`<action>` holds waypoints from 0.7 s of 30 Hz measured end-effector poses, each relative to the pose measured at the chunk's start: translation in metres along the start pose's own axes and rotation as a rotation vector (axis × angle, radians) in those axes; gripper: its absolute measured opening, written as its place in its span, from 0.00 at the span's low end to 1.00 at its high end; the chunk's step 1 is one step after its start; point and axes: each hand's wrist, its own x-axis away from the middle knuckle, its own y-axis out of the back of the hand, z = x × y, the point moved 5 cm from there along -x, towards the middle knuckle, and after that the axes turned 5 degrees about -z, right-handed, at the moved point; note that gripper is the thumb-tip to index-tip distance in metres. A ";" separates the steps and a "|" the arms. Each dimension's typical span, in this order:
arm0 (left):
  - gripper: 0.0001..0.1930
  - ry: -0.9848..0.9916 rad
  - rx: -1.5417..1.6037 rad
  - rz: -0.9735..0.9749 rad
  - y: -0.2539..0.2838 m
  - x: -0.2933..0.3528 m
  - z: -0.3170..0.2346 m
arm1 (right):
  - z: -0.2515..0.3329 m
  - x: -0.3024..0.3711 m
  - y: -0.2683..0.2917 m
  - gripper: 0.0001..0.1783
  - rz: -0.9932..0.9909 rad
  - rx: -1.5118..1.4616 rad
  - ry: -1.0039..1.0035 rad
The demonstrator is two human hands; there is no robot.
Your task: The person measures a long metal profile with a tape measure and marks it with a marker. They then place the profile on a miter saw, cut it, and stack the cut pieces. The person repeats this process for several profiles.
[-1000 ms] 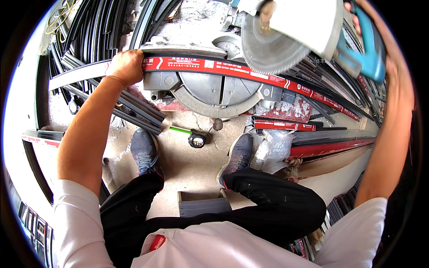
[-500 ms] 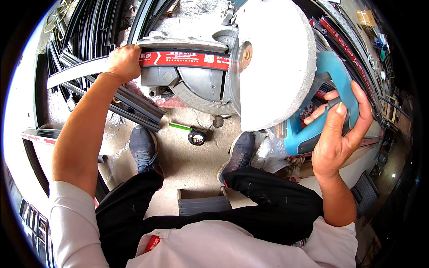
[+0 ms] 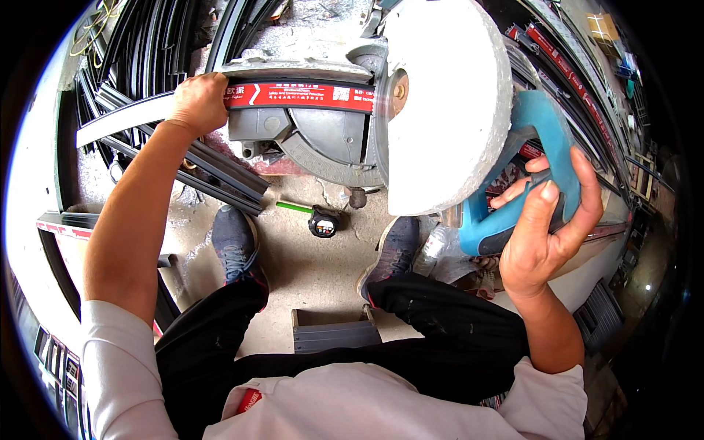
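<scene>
My left hand [image 3: 199, 104] is closed around a long metal profile with a red printed film [image 3: 301, 96], pressing it against the fence of the miter saw [image 3: 326, 132]. The profile's pale end [image 3: 121, 125] sticks out to the left of my hand; its right end meets the blade beside the saw's white, dust-coated guard [image 3: 451, 110]. My right hand [image 3: 541, 238] wraps around the saw's blue handle [image 3: 561, 139], with the thumb by the dark trigger. Whether the blade touches the profile is hard to tell from here.
A tape measure [image 3: 323, 221] with a green blade lies on the floor between my shoes. Dark profiles [image 3: 150, 44] are heaped at the far left, and more with red film [image 3: 557, 62] lie at the right. A short grey profile piece [image 3: 336, 337] rests near my legs.
My right hand and the blue handle have shifted slightly left, and the white guard has moved left with them. My left hand and the profile have barely moved.
</scene>
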 end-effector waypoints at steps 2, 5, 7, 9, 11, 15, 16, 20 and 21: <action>0.09 -0.004 -0.001 -0.007 0.001 0.000 -0.001 | -0.001 0.002 0.000 0.25 -0.004 0.000 0.010; 0.10 0.000 0.002 -0.006 0.000 0.000 -0.001 | -0.003 0.004 0.000 0.25 -0.010 -0.003 0.013; 0.10 0.001 0.003 -0.008 0.000 0.000 -0.001 | -0.004 0.005 0.000 0.25 -0.017 -0.010 0.010; 0.10 -0.004 0.001 -0.018 -0.001 0.000 -0.001 | -0.004 0.004 0.000 0.25 -0.008 -0.012 0.019; 0.11 -0.003 -0.001 -0.016 -0.001 0.001 0.000 | -0.004 0.004 0.000 0.25 0.000 -0.013 0.025; 0.11 0.004 -0.005 -0.006 -0.001 0.000 -0.002 | -0.005 0.005 0.001 0.25 0.002 -0.008 0.032; 0.11 0.005 -0.005 -0.002 0.000 0.000 -0.003 | -0.005 0.005 0.001 0.25 0.001 -0.005 0.032; 0.11 0.012 -0.009 0.002 0.003 0.001 -0.004 | -0.004 0.004 0.001 0.25 0.007 -0.001 0.047; 0.11 0.010 -0.009 -0.001 0.003 0.001 -0.004 | -0.004 0.003 0.000 0.25 0.007 -0.004 0.048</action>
